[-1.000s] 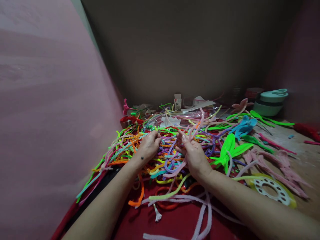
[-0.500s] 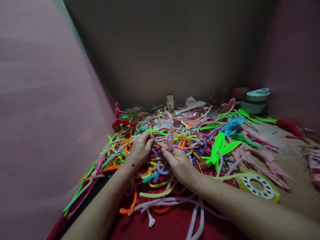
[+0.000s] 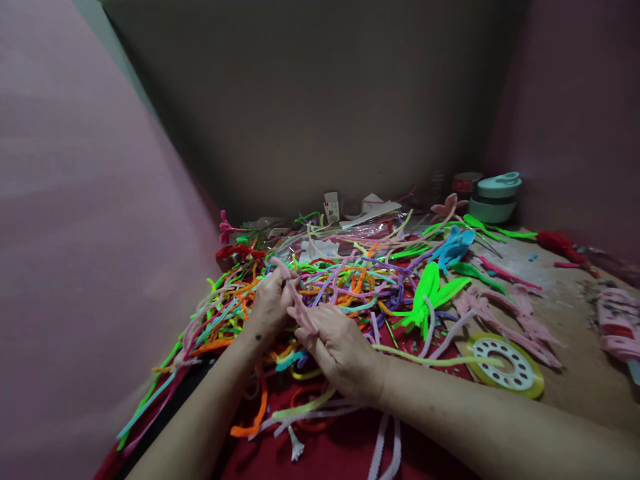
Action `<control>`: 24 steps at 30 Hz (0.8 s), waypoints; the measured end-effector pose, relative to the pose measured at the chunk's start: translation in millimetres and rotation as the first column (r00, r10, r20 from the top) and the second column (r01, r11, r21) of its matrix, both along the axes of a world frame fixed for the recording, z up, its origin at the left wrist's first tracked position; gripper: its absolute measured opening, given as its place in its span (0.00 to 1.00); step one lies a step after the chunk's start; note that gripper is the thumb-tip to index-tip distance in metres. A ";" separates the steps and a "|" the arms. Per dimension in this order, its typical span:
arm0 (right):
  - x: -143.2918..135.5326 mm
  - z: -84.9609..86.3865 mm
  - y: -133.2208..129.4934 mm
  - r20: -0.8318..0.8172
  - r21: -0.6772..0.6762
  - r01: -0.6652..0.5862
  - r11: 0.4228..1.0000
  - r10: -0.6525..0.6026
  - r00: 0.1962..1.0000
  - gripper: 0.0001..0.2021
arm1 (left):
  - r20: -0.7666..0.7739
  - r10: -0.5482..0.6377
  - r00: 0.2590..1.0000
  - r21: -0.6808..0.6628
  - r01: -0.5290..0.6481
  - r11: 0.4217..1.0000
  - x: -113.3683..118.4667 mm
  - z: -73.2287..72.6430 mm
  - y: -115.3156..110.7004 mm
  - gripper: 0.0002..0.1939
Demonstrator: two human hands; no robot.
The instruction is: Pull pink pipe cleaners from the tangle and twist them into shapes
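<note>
Tilted from upright, the pink strand (image 3: pixel 302 313) now slants over the tangled pile (image 3: pixel 359 279). Your right hand (image 3: pixel 341 343) clamps its lower end, your left hand (image 3: pixel 271 303) pinches higher; keep both grips close so nothing springs loose.

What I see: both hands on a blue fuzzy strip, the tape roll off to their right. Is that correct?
No: the head view shows the fuzzy strip in the left hand and right hand is pale pink, not blue. The tape roll lies right of them.

Pink fuzzy strip (image 3: pixel 302 313) in left grip (image 3: pixel 269 305) and right grip (image 3: pixel 343 345)
</note>
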State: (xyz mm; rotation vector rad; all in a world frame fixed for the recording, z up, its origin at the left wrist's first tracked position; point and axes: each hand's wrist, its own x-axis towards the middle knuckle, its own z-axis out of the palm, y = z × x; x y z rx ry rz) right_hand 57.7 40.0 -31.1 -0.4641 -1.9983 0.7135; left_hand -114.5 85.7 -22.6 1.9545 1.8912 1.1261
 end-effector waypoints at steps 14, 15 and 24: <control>-1.4 4.0 6.3 -0.450 -0.606 -0.281 0.744 -0.029 0.893 0.20 | -0.042 0.001 0.999 -0.035 -0.002 0.999 10.8 12.7 -9.0 0.06; -1.6 4.6 7.6 -0.498 -0.644 -0.308 0.700 -0.078 0.864 0.20 | -0.033 0.002 0.999 -0.033 -0.003 0.999 10.6 12.4 -8.7 0.06; -5.8 0.5 14.9 -0.654 -0.710 -0.505 0.491 -0.193 0.731 0.21 | 0.087 0.004 0.996 -0.053 0.001 0.999 9.5 9.8 -7.1 0.06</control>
